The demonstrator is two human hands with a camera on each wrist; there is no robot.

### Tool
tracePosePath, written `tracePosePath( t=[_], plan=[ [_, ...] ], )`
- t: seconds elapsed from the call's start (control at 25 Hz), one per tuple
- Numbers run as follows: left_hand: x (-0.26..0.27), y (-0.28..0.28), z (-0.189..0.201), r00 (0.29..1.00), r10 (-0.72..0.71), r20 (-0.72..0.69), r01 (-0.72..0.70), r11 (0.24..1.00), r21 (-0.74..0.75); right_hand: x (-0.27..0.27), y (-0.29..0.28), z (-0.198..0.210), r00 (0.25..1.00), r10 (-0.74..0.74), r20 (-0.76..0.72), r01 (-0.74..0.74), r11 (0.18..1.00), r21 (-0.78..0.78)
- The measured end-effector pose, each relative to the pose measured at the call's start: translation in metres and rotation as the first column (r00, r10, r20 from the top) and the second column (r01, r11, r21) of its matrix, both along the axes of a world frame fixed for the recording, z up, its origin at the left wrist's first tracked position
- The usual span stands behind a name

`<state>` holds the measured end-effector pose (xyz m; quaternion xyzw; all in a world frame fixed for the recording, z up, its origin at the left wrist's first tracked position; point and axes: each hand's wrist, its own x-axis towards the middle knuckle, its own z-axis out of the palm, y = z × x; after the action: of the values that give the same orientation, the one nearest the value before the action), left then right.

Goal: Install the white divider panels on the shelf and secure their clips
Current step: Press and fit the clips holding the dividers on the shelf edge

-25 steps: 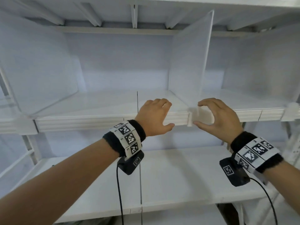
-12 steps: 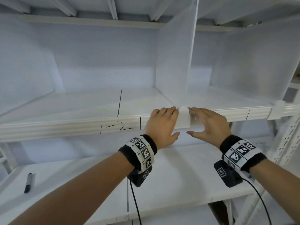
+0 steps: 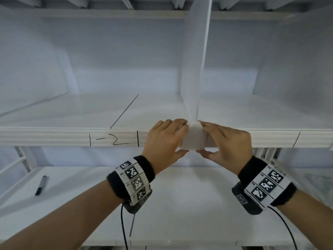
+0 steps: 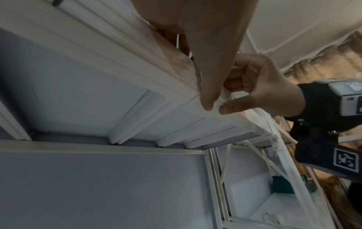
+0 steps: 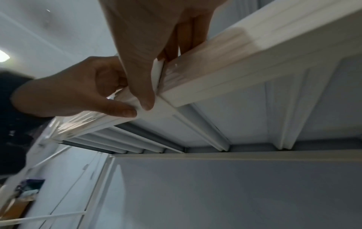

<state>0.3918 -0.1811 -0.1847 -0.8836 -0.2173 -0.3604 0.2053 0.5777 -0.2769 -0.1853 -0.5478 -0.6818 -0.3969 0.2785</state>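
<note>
A white divider panel (image 3: 195,56) stands upright on the white shelf (image 3: 72,136), seen edge-on in the head view. At its foot a white clip (image 3: 193,137) wraps the shelf's ribbed front edge. My left hand (image 3: 166,141) pinches the clip's left side, fingers on top and thumb under the edge. My right hand (image 3: 226,141) pinches the right side the same way. From below, the left wrist view shows the clip (image 4: 197,106) and the right wrist view shows the same clip (image 5: 156,108), with both thumbs pressed on its underside.
The shelf's front edge carries handwritten "1-2" (image 3: 110,140) and black lines. A black marker (image 3: 41,185) lies on the lower shelf (image 3: 180,204) at left. Other divider panels stand at the far left (image 3: 32,69) and far right (image 3: 297,69).
Both hands have closed in on the clip and now pinch it from each side. My view has moved so the panel stands edge-on.
</note>
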Motion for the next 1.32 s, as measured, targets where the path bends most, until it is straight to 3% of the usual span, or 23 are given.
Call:
tracePosePath(
  t=[0.48, 1.32],
  plan=[
    [-0.023, 0.012, 0.006, 0.991, -0.133, -0.003, 0.133, 0.989, 0.07, -0.025, 0.014, 0.012, 0.998, 0.054, 0.037, -0.052, 0.997, -0.059],
    [-0.138, 0.053, 0.009, 0.999, -0.053, 0.001, 0.053, 0.999, 0.009, -0.13, 0.074, 0.008, 0.976, 0.219, -0.021, -0.22, 0.973, -0.072]
  ],
)
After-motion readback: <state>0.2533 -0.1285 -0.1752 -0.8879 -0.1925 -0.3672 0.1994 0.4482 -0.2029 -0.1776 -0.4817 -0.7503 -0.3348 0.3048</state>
